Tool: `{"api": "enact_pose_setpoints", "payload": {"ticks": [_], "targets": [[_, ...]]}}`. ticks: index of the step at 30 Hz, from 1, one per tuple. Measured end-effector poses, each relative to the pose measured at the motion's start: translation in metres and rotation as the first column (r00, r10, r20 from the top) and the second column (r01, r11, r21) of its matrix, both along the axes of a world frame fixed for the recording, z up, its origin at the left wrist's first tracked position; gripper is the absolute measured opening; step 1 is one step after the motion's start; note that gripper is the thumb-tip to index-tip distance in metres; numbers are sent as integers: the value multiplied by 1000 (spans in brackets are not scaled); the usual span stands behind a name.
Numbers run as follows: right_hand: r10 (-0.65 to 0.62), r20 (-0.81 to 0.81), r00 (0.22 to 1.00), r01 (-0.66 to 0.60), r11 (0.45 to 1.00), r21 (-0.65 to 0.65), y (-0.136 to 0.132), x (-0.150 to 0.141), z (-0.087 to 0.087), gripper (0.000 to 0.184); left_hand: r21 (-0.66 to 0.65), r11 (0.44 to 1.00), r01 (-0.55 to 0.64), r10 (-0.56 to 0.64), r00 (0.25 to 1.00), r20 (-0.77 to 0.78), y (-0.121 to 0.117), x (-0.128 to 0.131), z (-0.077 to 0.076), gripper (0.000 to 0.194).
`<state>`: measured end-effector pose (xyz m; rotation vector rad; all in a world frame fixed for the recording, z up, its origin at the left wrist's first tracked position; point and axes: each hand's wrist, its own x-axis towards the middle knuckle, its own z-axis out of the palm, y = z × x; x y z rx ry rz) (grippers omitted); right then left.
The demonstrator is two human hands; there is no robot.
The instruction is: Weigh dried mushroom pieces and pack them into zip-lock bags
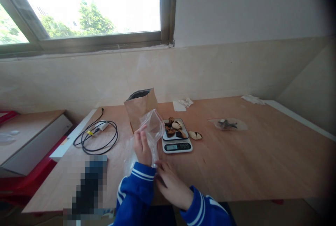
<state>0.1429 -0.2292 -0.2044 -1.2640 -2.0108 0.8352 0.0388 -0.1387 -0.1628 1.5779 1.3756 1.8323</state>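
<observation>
My left hand (142, 146) is raised above the wooden table (262, 156) and grips the edge of a clear plastic bag (153, 128), held upright. My right hand (172, 184) sits lower, with its fingers pinching the bag's bottom end. Both arms wear blue sleeves with white stripes. Just behind the bag stands an open brown paper bag (140, 106). To the right of the bag a small digital kitchen scale (176, 141) carries several dark and pale dried pieces (174, 128). One more pale piece (195, 135) lies on the table beside the scale.
A black coiled cable (98, 136) with a white adapter lies at the left. A second clear bag (228, 124) with dark pieces rests at the right. Crumpled white paper (183, 103) lies near the wall. A lower side table (31, 131) stands left. A blurred-out patch (88, 187) covers the near left.
</observation>
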Motion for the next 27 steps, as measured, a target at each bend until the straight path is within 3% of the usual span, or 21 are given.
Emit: {"api": "enact_pose_setpoints", "payload": {"ticks": [4,10,15,20,27], "targets": [[-163,-29,986,165,982,94,10,22,2,25,3,994,-108,106,981,165,12,21,-29,35],[-441,-32,897,431,858,280,46,74,-9,23,-58,990,-127,139,942,307,19,31,-60,39],[-556,23,831,493,754,434,74,93,-15,23,-27,998,-59,65,923,380,21,29,-65,36],[-570,148,808,443,754,485,83,95,-19,34,26,1000,-3,-9,900,435,18,29,-66,32],[-600,284,748,446,771,454,88,95,-19,30,-37,999,-7,20,926,378,16,31,-68,36]]}}
